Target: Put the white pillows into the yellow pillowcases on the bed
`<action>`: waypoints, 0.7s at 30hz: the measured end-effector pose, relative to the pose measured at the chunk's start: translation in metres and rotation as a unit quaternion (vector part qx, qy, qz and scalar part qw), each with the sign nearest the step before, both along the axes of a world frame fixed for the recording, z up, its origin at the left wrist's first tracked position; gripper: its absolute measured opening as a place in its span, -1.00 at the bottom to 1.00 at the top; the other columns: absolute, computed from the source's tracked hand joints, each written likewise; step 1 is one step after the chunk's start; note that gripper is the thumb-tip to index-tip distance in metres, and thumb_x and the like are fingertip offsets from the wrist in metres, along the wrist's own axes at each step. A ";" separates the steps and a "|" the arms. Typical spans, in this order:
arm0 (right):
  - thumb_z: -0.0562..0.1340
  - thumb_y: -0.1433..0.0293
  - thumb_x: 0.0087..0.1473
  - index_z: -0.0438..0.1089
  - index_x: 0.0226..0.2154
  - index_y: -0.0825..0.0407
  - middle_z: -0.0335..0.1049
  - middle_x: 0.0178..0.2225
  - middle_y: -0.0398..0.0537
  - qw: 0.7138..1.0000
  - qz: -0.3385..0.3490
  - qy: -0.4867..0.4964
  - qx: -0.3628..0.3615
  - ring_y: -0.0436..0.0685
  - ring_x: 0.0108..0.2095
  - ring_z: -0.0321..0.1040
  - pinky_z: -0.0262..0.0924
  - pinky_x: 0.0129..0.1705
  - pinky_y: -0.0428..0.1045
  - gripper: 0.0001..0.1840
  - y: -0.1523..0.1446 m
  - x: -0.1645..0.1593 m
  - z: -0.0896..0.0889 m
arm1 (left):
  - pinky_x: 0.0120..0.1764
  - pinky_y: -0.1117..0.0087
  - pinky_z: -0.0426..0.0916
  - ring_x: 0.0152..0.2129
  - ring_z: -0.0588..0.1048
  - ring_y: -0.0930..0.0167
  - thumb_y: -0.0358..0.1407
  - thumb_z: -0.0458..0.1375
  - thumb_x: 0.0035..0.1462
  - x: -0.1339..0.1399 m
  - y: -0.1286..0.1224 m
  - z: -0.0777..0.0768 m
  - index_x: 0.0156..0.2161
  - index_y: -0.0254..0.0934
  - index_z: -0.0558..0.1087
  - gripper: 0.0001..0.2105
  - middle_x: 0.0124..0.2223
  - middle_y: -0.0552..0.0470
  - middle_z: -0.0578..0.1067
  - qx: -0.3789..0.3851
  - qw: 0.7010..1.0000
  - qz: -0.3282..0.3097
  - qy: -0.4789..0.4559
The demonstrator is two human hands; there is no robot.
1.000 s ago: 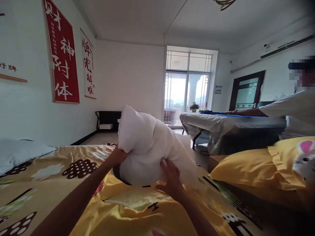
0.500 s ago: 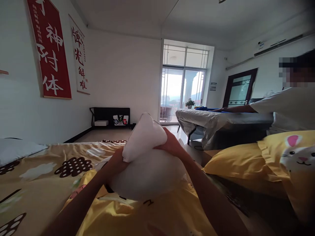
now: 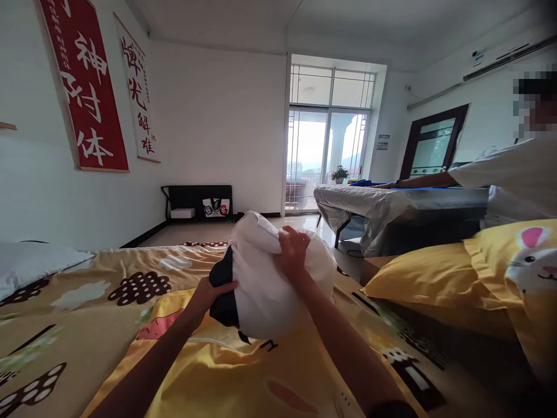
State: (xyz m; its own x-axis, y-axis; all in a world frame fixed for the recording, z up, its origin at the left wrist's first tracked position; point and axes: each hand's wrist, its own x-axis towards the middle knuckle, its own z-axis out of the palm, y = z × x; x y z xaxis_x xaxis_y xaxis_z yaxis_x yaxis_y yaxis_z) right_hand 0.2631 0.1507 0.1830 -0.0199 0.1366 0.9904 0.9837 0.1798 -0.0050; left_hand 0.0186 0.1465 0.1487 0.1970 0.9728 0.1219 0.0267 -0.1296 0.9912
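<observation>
A white pillow with a black side panel is bunched up in front of me. My left hand is closed on the black part at its left, thumb on top. My right hand pinches a fold of the white fabric near the upper edge. Beneath the pillow, a yellow pillowcase with a printed rabbit face lies spread out. The patterned bedsheet with clouds and dotted shapes is under all of this.
A yellow rabbit pillow is at the right, and a white pillow at the far left. Beyond, a person in a white shirt reaches over a plastic-covered table. A black low stand is by the back wall.
The pillow has been turned and folded, so its black panel now shows at the left. My right hand has moved left onto the white fabric. The view has shifted slightly.
</observation>
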 end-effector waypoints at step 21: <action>0.17 0.27 -0.03 0.30 -0.15 0.18 0.30 -0.15 0.34 0.982 -0.002 0.145 -0.124 0.45 -0.05 0.15 -0.02 -0.05 0.33 -0.60 -0.011 -0.057 -0.104 | -0.36 0.43 0.43 -0.45 0.51 0.39 -0.30 0.42 -0.43 0.040 -0.044 0.030 -0.37 -0.42 0.53 -0.61 -0.41 -0.04 0.57 -0.050 0.973 -0.018 -0.226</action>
State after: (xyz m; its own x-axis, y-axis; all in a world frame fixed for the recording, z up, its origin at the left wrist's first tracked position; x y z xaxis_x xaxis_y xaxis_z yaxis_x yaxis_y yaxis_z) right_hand 0.2056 0.1400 0.0793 0.2583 0.3742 0.8907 0.9352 0.1344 -0.3277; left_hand 0.0587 0.1025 0.1787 0.1794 0.9778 0.1086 -0.4179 -0.0242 0.9082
